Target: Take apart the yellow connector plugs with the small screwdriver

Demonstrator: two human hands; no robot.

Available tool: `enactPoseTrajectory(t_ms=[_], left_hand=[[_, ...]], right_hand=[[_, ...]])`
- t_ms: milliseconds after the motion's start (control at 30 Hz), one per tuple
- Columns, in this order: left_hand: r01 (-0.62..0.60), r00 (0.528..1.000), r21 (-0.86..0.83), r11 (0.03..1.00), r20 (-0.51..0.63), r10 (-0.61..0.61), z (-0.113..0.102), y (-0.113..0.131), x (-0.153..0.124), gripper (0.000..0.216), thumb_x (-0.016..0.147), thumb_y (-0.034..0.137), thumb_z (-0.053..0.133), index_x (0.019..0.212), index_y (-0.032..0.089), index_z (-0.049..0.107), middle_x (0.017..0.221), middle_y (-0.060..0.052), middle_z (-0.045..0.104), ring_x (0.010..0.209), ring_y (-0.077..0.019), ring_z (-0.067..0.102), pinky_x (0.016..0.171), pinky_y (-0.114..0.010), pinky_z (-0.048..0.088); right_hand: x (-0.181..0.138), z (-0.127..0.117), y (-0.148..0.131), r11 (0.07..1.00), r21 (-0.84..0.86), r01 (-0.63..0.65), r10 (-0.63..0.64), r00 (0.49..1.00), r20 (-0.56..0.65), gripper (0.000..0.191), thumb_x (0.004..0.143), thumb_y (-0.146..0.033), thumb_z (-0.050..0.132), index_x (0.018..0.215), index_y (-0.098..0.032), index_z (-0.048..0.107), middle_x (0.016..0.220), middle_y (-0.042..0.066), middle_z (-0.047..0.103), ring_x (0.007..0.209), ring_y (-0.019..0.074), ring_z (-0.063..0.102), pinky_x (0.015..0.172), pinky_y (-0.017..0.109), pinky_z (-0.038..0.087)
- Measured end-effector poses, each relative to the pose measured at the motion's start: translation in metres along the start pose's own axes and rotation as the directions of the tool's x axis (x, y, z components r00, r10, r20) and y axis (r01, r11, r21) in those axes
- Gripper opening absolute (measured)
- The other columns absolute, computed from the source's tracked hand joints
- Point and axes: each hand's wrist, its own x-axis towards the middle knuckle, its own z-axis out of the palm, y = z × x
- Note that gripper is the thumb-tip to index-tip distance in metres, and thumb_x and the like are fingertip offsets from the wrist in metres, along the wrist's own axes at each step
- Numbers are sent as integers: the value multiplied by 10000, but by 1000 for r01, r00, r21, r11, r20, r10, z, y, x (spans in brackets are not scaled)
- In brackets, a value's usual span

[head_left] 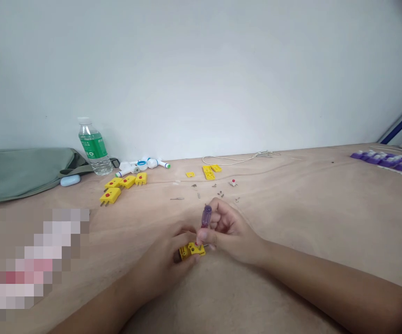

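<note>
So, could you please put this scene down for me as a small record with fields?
Left hand: holding a yellow plug
Right hand: holding a purple screwdriver over it, handle up; tip contact unclear
Other plugs: four, yellow with red buttons, left of the hands
Loose parts: yellow pieces and small metal bits, beyond the hands
Bottle: green label, beside a bag
Lower left: pixelated, unreadable

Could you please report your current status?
Left hand holding yellow plug. Right hand holding purple screwdriver over plug. Small metal parts beyond, clear of hands.
</note>
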Motion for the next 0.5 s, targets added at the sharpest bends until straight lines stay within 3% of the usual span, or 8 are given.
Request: enactPoseTrajectory(t_ms=[67,167,300,400,500], left_hand=[[-18,1000,2,1000,-10,18,1,-1,0,359,764,33,532,1026,263,616,1094,-20,545,1043,-178,511,912,-278,409],[-27,1000,-3,1000,-10,27,1,-3,-1,328,758,25,532,977,252,620,1098,-25,534,1059,-187,498,930,-301,401],[13,1000,-17,1000,6,-13,2,-3,-1,285,752,19,532,923,233,610,1047,-26,538,1012,-177,517,892,-290,425],[19,1000,-20,1000,-6,-19,2,-1,-1,219,761,25,524,860,207,592,1047,-32,540,1004,-174,520,884,-281,429],[16,1000,-9,1000,-4,-16,3,2,-1,196,769,25,510,834,197,578,1000,-29,551,957,-162,536,850,-262,439]], right_hand=[[0,0,1,1000,-11,24,-24,1000,-2,279,743,-248,688,744,-180,418,625,-46,566,483,39,476,454,150,373],[-2,-2,2,997,-64,44,-40,997,68,150,833,-288,581,829,-151,521,701,3,600,518,47,494,502,180,419],[-4,-4,1,990,-128,57,-40,990,135,251,907,-336,447,980,-132,574,775,29,578,559,46,494,552,199,430],[-4,-3,1,996,-77,38,-29,994,109,256,810,-297,612,1004,-162,514,771,2,577,593,50,519,567,192,437],[-5,-1,3,1000,-17,10,-9,999,49,292,717,-202,707,863,-186,454,691,-39,576,540,44,524,501,159,413]])
